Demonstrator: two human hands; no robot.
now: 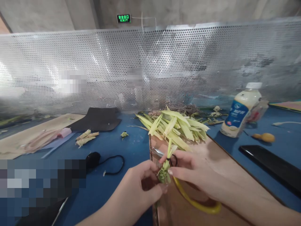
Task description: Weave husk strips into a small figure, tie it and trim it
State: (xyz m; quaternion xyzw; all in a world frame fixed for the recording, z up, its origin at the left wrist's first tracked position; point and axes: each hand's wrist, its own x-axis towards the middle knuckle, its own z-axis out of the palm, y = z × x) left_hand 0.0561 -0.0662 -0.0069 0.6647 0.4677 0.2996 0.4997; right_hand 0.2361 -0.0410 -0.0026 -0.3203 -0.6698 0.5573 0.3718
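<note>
Head view: blue bench (138,142) w/ tan board (221,163), perf. metal screen (117,56) behind, EXIT sign (123,18) on wall above. Count: 1 bottle (240,111), 1 black phone (270,164), 1 husk pile (176,127), 1 small green knot (124,135). Woven green piece (164,174) over board's L edge, L hand (143,183) & R hand (188,166) both pinching it; long axis near-vert. in frame, stem end up, woven end down.

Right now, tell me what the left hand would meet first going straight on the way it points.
The left hand holds the small green woven leaf-strip piece; straight beyond it, the bare right hand probably comes first, though depth is unclear.
</note>
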